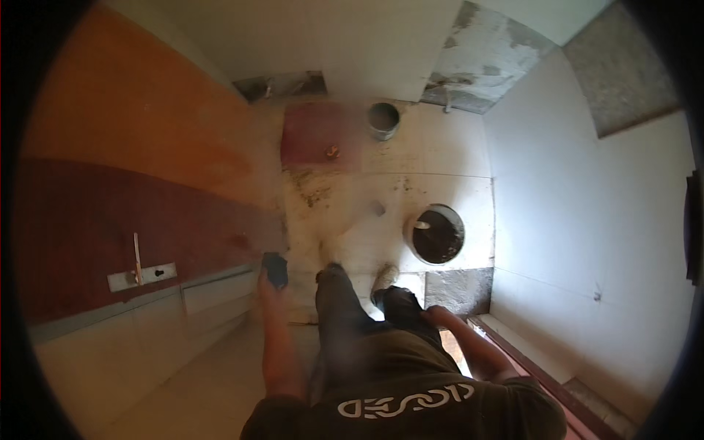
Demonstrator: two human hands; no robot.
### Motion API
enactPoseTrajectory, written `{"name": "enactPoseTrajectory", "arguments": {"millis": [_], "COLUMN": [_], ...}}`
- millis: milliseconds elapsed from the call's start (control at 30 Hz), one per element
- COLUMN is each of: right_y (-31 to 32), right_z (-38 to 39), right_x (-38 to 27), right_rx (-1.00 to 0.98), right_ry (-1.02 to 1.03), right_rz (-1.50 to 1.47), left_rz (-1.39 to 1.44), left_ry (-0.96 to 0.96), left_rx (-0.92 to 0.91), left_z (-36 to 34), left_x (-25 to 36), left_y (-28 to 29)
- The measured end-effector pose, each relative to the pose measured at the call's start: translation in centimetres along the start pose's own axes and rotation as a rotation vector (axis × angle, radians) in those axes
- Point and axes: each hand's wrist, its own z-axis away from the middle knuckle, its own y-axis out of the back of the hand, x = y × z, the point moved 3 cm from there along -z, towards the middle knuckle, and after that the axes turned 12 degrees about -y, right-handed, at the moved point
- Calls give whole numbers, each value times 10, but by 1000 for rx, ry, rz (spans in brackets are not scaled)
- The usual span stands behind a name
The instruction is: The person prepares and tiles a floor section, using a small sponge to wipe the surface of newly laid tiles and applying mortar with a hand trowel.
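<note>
A big bucket (413, 248) stands on the pale floor (462, 147), filled partway with dark stuff. Beyond the big bucket and a little to its left stands a smaller bucket (383, 135). Farther left of the big bucket, also beyond it, lies a dark red sheet (312, 125) with a small orange-brown scrap (332, 152) on it. Loose dirt (315, 196) is scattered left of the big bucket. Well to its left is an orange and maroon door (147, 117) with a metal handle plate (117, 281); right of it rises a white wall (543, 176).
</note>
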Motion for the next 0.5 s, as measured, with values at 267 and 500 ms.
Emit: {"name": "enactPoseTrajectory", "arguments": {"millis": [267, 500], "right_y": [4, 1], "right_z": [21, -162], "right_x": [145, 186], "right_rx": [101, 844], "right_ry": [-500, -884], "right_rz": [-1052, -145], "left_rz": [-1154, -1460], "left_ry": [102, -110], "left_rx": [-47, -251], "left_z": [-132, -328], "left_x": [-228, -446], "left_y": [-31, -35]}}
